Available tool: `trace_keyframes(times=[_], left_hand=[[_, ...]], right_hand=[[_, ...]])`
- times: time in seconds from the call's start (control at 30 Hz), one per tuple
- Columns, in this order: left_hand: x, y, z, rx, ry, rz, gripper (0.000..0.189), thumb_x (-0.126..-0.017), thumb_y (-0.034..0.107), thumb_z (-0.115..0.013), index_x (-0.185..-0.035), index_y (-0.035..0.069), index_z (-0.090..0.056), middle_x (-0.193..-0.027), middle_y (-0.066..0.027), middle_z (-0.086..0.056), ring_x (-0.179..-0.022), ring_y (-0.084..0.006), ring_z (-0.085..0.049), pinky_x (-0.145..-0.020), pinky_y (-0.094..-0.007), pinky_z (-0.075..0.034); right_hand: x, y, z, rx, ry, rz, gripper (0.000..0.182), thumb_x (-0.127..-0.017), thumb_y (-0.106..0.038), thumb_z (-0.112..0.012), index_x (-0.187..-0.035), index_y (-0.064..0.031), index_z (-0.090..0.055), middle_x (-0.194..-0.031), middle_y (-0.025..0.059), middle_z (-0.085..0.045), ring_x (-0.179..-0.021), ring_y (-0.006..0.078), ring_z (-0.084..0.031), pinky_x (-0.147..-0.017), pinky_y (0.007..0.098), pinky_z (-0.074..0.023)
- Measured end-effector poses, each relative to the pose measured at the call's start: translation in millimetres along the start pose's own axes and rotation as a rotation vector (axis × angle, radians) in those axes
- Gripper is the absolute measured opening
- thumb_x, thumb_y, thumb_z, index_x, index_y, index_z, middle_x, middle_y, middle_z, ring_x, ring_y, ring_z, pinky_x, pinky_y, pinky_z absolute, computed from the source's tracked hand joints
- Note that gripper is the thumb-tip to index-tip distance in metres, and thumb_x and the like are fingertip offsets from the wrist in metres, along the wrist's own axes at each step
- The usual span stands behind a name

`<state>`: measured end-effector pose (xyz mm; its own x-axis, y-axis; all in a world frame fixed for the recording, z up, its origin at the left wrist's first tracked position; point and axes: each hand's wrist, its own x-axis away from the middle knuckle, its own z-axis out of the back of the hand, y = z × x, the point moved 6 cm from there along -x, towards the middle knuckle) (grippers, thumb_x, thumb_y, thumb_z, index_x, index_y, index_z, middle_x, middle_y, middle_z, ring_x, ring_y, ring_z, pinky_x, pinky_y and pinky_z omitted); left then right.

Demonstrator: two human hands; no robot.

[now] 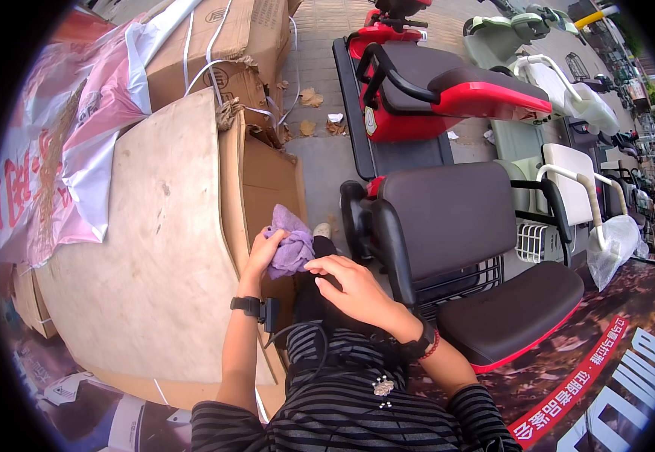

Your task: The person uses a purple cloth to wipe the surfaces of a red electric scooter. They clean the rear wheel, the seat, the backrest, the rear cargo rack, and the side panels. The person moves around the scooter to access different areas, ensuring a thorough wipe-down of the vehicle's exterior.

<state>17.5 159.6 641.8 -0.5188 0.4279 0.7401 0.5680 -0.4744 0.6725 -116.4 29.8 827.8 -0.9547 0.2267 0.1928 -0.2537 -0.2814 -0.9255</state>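
Note:
My left hand (263, 253) grips a crumpled purple cloth (292, 244) in front of my body. Close by on the right, my right hand (350, 285) has its fingers apart, with the fingertips at the cloth's lower right edge; whether they touch it I cannot tell. Both hands are between a large pale board (158, 226) on the left and the dark padded backrest (449, 217) of a red electric tricycle on the right. A dark padded seat (508, 311) with red trim juts out below that backrest.
Cardboard boxes (220, 42) bound with white straps stand at upper left, beside printed plastic sheeting (73, 141). The tricycle's front seat (412, 73) and black armrest (392, 254) are on the right. Beyond stands a pale green vehicle (519, 37). A printed banner (604, 361) hangs at lower right.

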Motion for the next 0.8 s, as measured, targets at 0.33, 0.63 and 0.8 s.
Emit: trace_keyframes(times=[0.33, 0.63, 0.8], left_hand=[[-6.6, -11.0, 10.6, 0.181, 0.024, 0.028, 0.031, -0.077, 0.024, -0.061, -0.095, -0.002, -0.058, -0.089, -0.0079, -0.061, -0.083, -0.0157, -0.057, -0.076, -0.0282, -0.045], [1.9, 31.2, -40.2, 0.117, 0.001, -0.058, 0.029, -0.078, 0.023, -0.058, -0.090, -0.002, -0.063, -0.086, -0.0076, -0.063, -0.082, -0.0155, -0.058, -0.073, -0.0280, -0.046], [-6.9, 60.1, -73.5, 0.082, -0.061, -0.122, 0.028, -0.077, 0.023, -0.059, -0.091, -0.001, -0.062, -0.088, -0.0068, -0.062, -0.080, -0.0144, -0.057, -0.072, -0.0273, -0.045]], right_hand=[[-18.5, 6.8, 4.4, 0.159, -0.141, -0.049, 0.024, -0.084, -0.014, -0.053, -0.106, -0.0057, -0.056, -0.101, 0.0110, -0.060, -0.097, 0.0283, -0.056, -0.084, 0.0384, -0.0459], [25.7, 6.5, 58.0, -0.034, -0.038, -0.071, 0.027, -0.084, -0.014, -0.056, -0.109, -0.0035, -0.056, -0.100, 0.0118, -0.060, -0.091, 0.0241, -0.060, -0.081, 0.0340, -0.0471], [56.5, 40.5, 94.5, -0.164, 0.193, -0.162, 0.025, -0.084, -0.009, -0.056, -0.107, -0.0009, -0.058, -0.093, 0.0109, -0.064, -0.087, 0.0178, -0.062, -0.080, 0.0296, -0.0479]])
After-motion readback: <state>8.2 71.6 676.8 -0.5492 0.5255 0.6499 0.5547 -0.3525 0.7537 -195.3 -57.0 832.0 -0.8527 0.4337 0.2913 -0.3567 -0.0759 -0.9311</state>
